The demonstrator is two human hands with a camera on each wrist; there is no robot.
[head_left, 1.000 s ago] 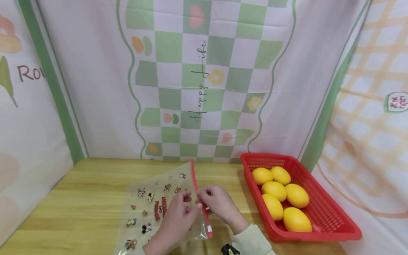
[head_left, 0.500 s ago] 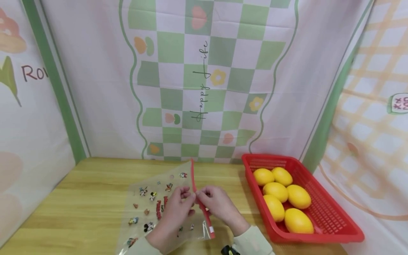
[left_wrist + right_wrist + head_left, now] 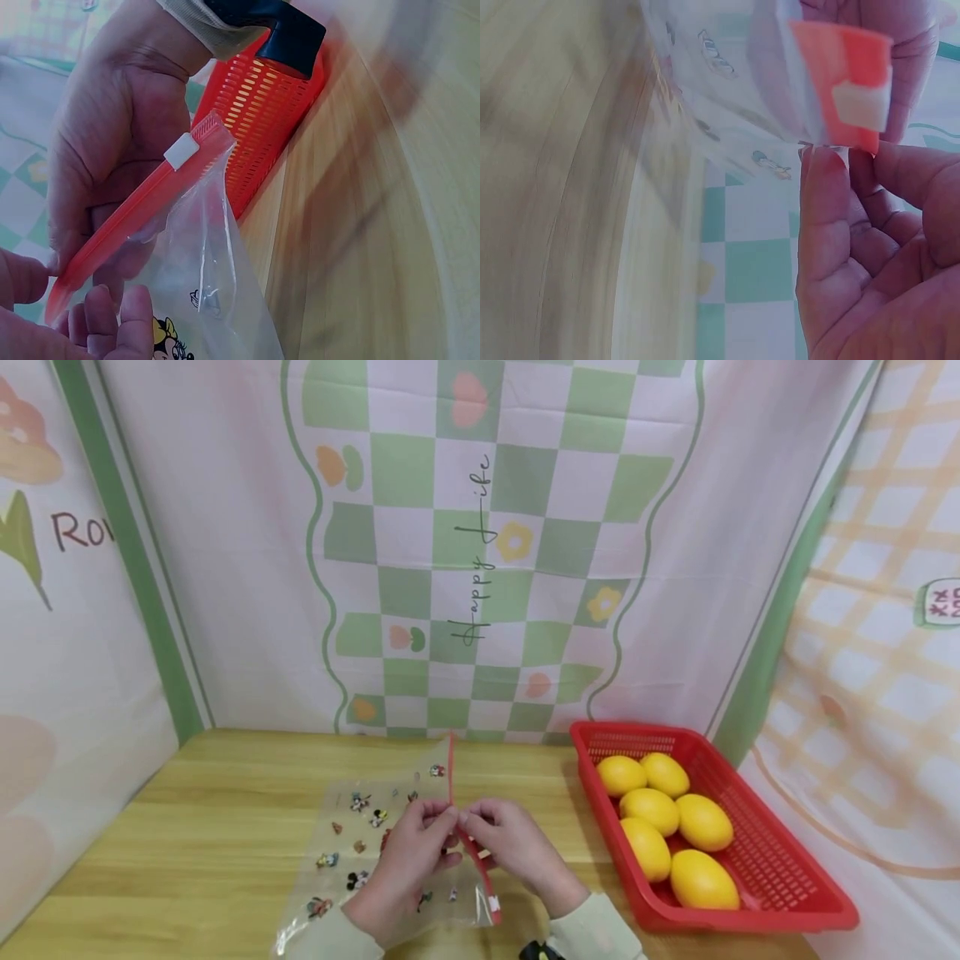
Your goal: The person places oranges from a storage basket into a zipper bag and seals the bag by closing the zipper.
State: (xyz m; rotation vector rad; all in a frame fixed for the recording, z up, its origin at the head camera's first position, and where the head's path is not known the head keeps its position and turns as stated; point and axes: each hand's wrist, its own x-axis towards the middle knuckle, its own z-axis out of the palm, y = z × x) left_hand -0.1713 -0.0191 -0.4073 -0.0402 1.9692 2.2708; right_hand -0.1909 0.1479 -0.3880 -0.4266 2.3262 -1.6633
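A clear zip bag (image 3: 348,835) printed with small cartoon characters stands raised over the table in the head view. Along its right edge runs a red zip strip (image 3: 478,867), with a white slider (image 3: 494,904) at the near end. My left hand (image 3: 408,856) pinches the strip around its middle from the left. Close beside it, my right hand (image 3: 517,847) pinches the same strip between thumb and fingers. In the left wrist view the slider (image 3: 181,151) sits away from both hands' fingertips. Whether the bag's mouth is parted cannot be told.
A red plastic basket (image 3: 795,868) with perforated sides stands to the right, holding several yellow lemons (image 3: 701,822). The wooden table (image 3: 172,827) ends at a patterned cloth backdrop (image 3: 525,527), with more cloth at both sides.
My left hand has moved up to the red strip, its fingertips now near those of the right hand. The bag's left part has shifted a little right. The basket stays put.
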